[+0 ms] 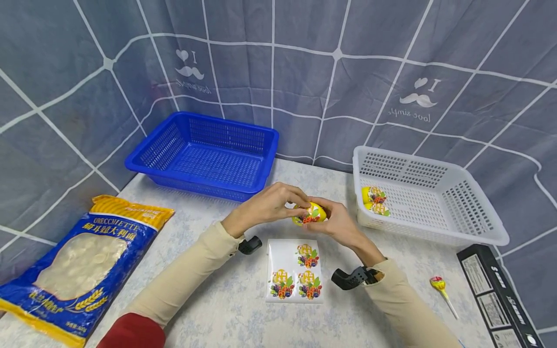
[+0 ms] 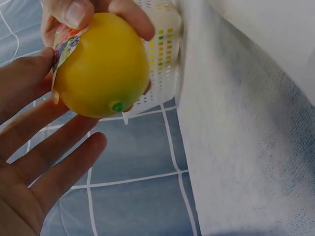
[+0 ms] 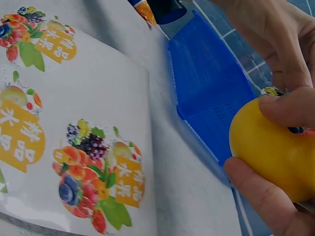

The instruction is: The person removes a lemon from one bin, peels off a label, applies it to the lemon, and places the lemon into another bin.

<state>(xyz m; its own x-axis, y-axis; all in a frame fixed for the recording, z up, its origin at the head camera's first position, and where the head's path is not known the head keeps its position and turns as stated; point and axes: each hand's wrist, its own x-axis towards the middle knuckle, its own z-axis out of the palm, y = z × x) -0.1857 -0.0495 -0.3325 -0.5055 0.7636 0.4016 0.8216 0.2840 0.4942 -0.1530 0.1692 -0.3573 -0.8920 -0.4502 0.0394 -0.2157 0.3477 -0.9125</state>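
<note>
A yellow lemon (image 2: 108, 64) with a green tip is held up over the table, gripped in my right hand (image 1: 341, 224) between thumb and fingers. On its side facing me is a colourful fruit sticker (image 1: 311, 214). My left hand (image 1: 274, 202) comes in from the left, its thumb touching the sticker. In the left wrist view its other fingers stretch out straight beside the lemon, and one sticker edge (image 2: 59, 61) stands slightly off the surface. Below both hands lies a white sticker sheet (image 1: 287, 253) with three fruit stickers left on it.
A blue basket (image 1: 200, 181) stands at the back left. The white basket (image 1: 422, 227) at the right holds two stickered lemons (image 1: 373, 195). An orecchiette bag (image 1: 82, 270) lies left; a lollipop (image 1: 438, 284) and a black box (image 1: 496, 295) lie right.
</note>
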